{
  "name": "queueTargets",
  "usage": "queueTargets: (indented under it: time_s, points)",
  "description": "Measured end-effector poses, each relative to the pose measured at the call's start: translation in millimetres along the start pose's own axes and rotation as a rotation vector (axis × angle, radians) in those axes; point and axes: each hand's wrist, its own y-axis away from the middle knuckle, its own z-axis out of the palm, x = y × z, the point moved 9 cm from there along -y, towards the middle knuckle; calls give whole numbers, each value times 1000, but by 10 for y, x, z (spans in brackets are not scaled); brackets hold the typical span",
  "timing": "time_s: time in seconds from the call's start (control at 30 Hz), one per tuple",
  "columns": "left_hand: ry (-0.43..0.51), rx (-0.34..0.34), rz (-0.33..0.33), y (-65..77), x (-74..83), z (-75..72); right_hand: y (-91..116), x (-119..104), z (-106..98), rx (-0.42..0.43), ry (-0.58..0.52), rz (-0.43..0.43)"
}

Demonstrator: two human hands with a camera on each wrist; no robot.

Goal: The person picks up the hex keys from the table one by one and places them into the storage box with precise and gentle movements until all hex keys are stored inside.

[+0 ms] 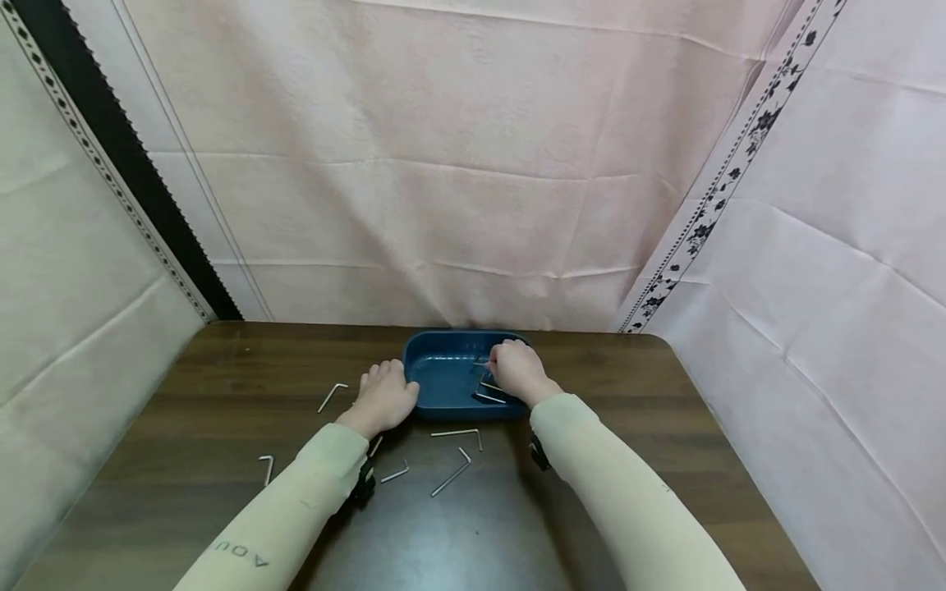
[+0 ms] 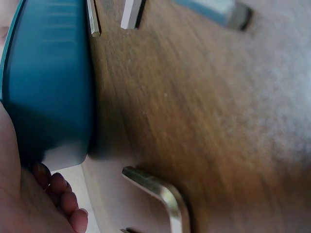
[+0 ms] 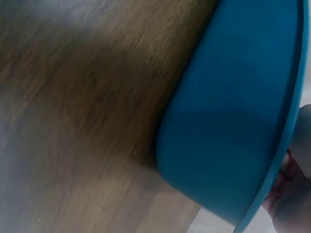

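Note:
A blue tray (image 1: 443, 382) stands near the table's far edge, and its side wall (image 2: 53, 82) fills much of both wrist views. At its left end, my left hand (image 1: 384, 397) holds the rim, thumb over the edge and bent fingers outside. My right hand (image 1: 516, 371) reaches over the right part of the tray. Its curled fingers seem to pinch a small hex key (image 1: 479, 363), largely covered by the hand. Below these fingers, more hex keys (image 1: 491, 398) lie on the tray floor. The right wrist view shows the tray's outer wall (image 3: 228, 111) but not the grasp.
Several loose L-shaped hex keys lie on the wooden table: one in front of the tray (image 1: 456, 432), one nearer me (image 1: 451, 478), one left of my left hand (image 1: 328, 398), and one farther left (image 1: 269, 469). White cloth (image 1: 443, 205) hangs behind and at both sides.

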Motion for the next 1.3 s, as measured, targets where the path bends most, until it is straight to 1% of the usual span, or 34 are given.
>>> queueTargets:
  time_s: [0.07,0.23,0.43,0.57,0.7,0.87,1.1,1.3]
  points:
    - [1,-3,-1,3,4,2,-18,-9,50,-29,-23,3]
    - [11,-10,0,3,10,-3,-60,21,183,-95,-78,46]
    - [21,0,2,3,31,-17,-74,58,252,-125,-93,68]
    - [19,5,2,0,32,-14,-62,75,251,-124,-110,77]
    - [20,1,0,1,22,-14,-38,73,195,-87,-152,81]
    - [23,-10,0,11,20,-23,45,48,53,-11,-264,62]
    - [23,-21,4,13,22,-26,252,36,-209,113,-451,-5]
    - [26,-20,4,9,14,-9,491,47,-368,195,-551,-45]
